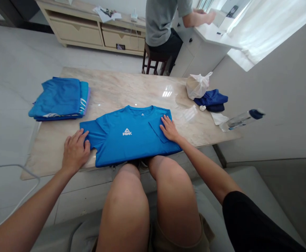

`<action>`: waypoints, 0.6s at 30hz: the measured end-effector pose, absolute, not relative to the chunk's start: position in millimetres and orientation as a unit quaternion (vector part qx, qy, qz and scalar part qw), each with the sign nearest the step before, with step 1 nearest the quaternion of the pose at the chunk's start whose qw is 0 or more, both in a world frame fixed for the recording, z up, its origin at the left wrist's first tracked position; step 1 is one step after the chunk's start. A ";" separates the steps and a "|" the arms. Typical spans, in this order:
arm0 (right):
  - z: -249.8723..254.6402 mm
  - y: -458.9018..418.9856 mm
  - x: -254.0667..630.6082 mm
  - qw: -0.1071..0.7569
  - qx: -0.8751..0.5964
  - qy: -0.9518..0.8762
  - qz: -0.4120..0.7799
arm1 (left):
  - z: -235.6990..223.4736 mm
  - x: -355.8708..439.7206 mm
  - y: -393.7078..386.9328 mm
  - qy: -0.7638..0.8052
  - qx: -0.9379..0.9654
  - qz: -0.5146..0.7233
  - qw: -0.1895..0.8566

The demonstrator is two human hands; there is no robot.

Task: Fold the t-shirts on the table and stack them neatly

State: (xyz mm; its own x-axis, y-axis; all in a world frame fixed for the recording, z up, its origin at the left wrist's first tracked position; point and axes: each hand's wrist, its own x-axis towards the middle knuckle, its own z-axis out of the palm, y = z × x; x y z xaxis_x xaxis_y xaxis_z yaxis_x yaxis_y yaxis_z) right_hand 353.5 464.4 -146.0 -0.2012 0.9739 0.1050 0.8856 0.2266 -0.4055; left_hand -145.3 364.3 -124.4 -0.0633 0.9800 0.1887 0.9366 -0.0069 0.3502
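Observation:
A blue T-shirt point(121, 147) with a white PEAK logo on its chest lies front up on the table, its collar pointing away from me. The sleeve on the right is folded in over the body, while the left one sticks out sideways. My right hand point(169, 129) rests flat on that folded sleeve with its fingers spread. At the end of the outstretched sleeve, my left hand point(75, 149) touches the hem with bent fingers, thumb apart from them. The shirt's lower part is hidden at the table's near edge.
On the marble-patterned table point(111, 84) stands a stack of folded blue clothes point(61, 96) at left. To the right are a tied plastic bag point(198, 85), dark blue cloth point(212, 99) and a clear bottle point(239, 120). Another person point(159, 24) sits on a stool beyond.

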 end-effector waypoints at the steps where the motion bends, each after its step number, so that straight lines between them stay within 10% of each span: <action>1: -143.7 466.4 362.0 0.210 -0.604 -0.758 0.129 | -124.1 -145.2 364.8 0.703 0.683 0.190 0.055; 6: -135.4 446.0 418.1 0.362 -0.652 -0.665 0.029 | -115.6 -140.1 364.8 0.707 0.685 0.168 0.046; 18: -153.3 418.1 439.6 0.337 -0.745 -0.575 0.009 | -81.8 -98.1 383.0 0.886 0.442 0.115 0.075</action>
State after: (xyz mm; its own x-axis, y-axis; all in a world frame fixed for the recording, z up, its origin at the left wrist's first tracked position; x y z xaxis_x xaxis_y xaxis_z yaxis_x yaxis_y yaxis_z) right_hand 439.6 418.1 -153.3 0.3377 0.8633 0.3750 0.8518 -0.1107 -0.5121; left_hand -98.1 383.0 -81.8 -0.5973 0.8014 -0.0314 0.7669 0.5823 0.2698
